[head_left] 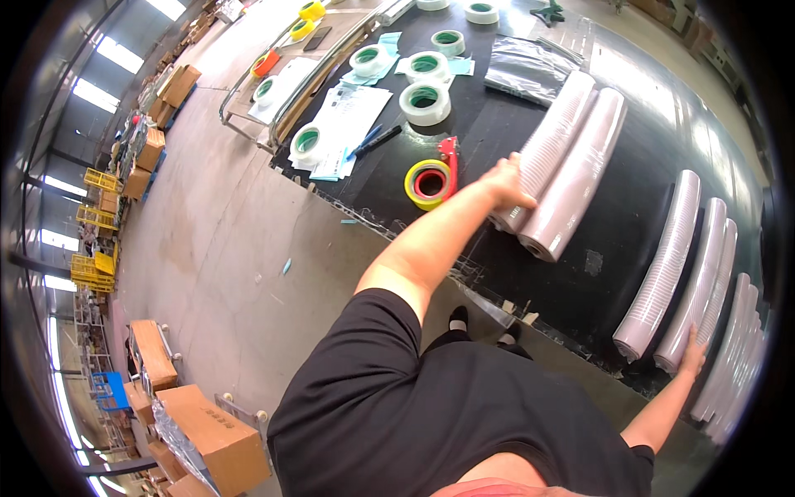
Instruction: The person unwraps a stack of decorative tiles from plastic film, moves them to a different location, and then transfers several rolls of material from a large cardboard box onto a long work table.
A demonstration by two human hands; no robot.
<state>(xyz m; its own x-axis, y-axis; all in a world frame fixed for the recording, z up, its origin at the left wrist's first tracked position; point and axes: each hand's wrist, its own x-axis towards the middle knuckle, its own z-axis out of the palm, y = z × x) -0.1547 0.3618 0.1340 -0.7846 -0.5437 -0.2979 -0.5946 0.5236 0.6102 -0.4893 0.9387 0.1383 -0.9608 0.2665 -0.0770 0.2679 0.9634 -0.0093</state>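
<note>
Two plastic-wrapped pinkish-grey rolls lie side by side on the black table (464, 149) in front of me. My left hand (507, 184) grips the near part of the left one, a finely striped wrapped roll (553, 137), its thumb toward the neighbouring smooth roll (580, 178). Farther right lie more wrapped rolls. Low on that side, my right hand (694, 354) closes around the near part of a striped roll (719, 282), beside another wrapped roll (696, 290). A separate striped roll (667, 269) lies left of these. The right fingers are partly hidden.
Several clear tape rolls (426, 103), paper sheets (352, 116), pens (378, 141) and a red tape dispenser (448, 166) with yellow tape occupy the table's left side. Folded plastic film (530, 68) lies behind the rolls. More rolls (733, 352) sit far right; cartons (217, 435) stand lower left.
</note>
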